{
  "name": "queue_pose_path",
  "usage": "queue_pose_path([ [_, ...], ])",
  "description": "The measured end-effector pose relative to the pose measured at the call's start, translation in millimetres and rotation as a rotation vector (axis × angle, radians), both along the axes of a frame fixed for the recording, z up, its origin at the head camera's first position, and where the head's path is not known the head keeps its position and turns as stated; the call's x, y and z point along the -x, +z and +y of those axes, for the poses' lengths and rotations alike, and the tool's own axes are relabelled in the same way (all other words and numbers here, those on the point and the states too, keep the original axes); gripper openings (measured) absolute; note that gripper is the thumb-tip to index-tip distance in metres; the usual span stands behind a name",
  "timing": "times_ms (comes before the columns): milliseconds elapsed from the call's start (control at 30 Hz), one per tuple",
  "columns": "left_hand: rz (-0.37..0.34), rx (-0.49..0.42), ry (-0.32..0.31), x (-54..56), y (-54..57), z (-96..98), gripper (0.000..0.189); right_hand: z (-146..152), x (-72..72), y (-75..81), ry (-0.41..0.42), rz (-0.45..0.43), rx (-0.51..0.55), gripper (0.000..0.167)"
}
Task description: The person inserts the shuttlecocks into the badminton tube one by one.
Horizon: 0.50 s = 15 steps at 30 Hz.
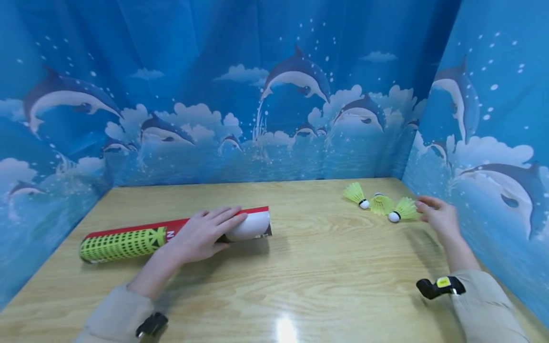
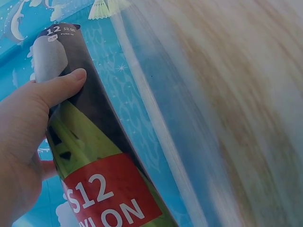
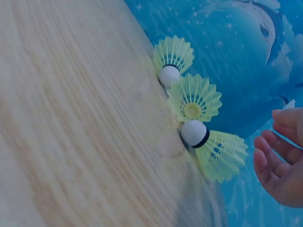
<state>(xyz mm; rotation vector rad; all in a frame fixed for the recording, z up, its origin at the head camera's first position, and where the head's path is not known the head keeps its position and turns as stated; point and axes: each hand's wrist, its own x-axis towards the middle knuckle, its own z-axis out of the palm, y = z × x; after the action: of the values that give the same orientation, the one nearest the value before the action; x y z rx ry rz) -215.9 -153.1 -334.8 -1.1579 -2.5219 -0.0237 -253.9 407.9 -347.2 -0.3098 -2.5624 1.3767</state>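
A long printed shuttlecock tube (image 1: 124, 244), red, black and yellow-green, lies on its side at the left. My left hand (image 1: 201, 237) grips it near its white-and-black end; the left wrist view shows the thumb across the tube's dark side (image 2: 106, 127). Three yellow-green shuttlecocks are grouped at the back right: the left one (image 1: 355, 193), a middle one (image 1: 381, 205) with its skirt opening toward me, and the right one (image 1: 404, 209). Beside the right shuttlecock's skirt is my right hand (image 1: 442, 220), its fingers loosely bent and holding nothing.
The wooden table (image 1: 321, 271) reaches back to a blue dolphin-print curtain (image 1: 206, 95), which also closes off both sides. The shuttlecocks lie near the table's back right corner.
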Motion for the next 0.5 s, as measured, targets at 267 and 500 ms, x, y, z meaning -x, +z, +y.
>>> queue_pose_path([
  [267, -0.009, -0.004, -0.003, 0.1, 0.1, -0.1, 0.084, 57.1, 46.0, -50.7, -0.028, -0.056, -0.065, 0.076],
  [500, -0.018, -0.001, 0.010, -0.1, 0.6, 0.1, 0.085, 72.7, 61.3, -76.4, -0.017, -0.060, -0.110, 0.081],
])
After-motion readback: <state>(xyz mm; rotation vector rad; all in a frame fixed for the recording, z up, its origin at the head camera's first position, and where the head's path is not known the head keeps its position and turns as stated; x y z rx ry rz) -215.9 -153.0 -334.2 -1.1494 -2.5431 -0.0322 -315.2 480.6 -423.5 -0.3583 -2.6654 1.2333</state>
